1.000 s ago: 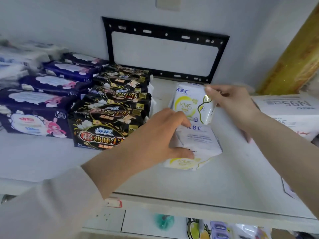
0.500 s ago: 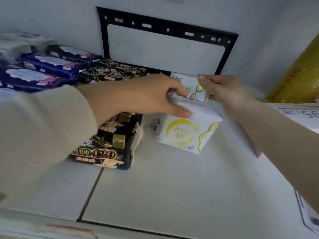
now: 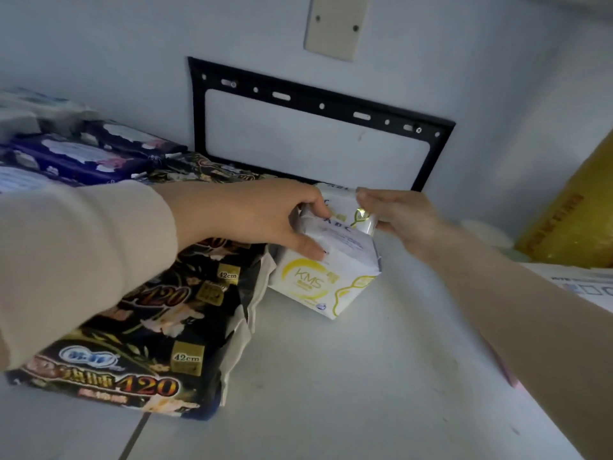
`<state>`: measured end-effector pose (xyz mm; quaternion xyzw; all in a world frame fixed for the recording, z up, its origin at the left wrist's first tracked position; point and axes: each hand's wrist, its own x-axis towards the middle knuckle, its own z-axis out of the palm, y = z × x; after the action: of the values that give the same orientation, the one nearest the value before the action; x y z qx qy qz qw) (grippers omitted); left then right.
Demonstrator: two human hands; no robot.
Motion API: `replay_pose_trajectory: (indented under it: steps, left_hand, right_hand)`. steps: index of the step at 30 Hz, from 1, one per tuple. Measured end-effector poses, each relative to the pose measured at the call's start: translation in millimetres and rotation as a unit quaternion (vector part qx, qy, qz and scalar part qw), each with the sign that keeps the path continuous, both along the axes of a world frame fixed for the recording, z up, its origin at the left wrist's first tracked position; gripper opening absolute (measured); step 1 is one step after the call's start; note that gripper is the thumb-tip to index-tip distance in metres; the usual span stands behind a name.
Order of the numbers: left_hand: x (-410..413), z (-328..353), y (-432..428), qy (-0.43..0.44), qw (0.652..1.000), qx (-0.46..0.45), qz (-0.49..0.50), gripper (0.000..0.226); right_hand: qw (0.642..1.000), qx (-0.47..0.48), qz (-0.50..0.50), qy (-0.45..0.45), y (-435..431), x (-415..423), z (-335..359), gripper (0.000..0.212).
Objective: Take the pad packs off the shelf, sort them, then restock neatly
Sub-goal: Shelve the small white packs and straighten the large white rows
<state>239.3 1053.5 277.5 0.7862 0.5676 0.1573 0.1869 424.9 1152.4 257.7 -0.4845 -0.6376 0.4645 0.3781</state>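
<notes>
The shelf point(image 3: 348, 393) carries sorted goods on its left part, so I judge the task to be in its last stage, the restocking. The biggest group, the black packs point(image 3: 156, 330), stands in one row from near to far. To the left of it, and farther, the dark blue packs point(image 3: 86, 157) lie in their own row. These two kinds look finished. What is left seems to be the white kind, and the right part of the shelf is bare except for a white box point(image 3: 583, 287) at the right edge. Only two white packs are in view. The near white pack point(image 3: 328, 280) stands upright just right of the black row, and the far white pack point(image 3: 341, 207) stands directly behind it, close to the back wall; they seem to touch. Whether more packs wait outside the view, I cannot tell. The left hand point(image 3: 252, 220) reaches over the black row, and its grip holds the near white pack from above, fingers curled over the top and thumb on the front face. The right hand point(image 3: 404, 220) comes from the right, and its grip is narrow, pinching the top right corner of the far white pack.
</notes>
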Motion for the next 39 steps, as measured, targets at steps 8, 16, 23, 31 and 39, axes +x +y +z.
replay_pose_trajectory:
  steps: [8,16,23,31,39]
  left_hand:
    - [-12.2,-3.9,8.6,0.075,0.996,0.046,-0.008,0.057]
    - [-21.9,-1.9,4.5,0.091,0.995,0.034,0.013,0.060]
    - [-19.2,1.8,4.5,0.087,0.994,0.060,-0.004,0.042]
    - [-19.0,-0.2,4.0,0.096,0.992,0.075,0.008,0.043]
    - [-17.3,-0.1,-3.6,0.099,0.993,0.060,0.016,0.044]
  right_hand:
    - [0.998,-0.034,0.048,0.030,5.2,-8.8,-10.1,0.027]
    - [0.995,-0.060,0.080,0.023,6.6,-10.8,-14.2,0.020]
    - [0.995,-0.062,0.073,0.031,5.0,-11.2,-17.6,0.042]
    - [0.995,-0.066,0.071,0.025,6.0,-13.7,-18.7,0.044]
    - [0.996,-0.058,0.070,-0.003,2.2,-19.1,-22.0,0.044]
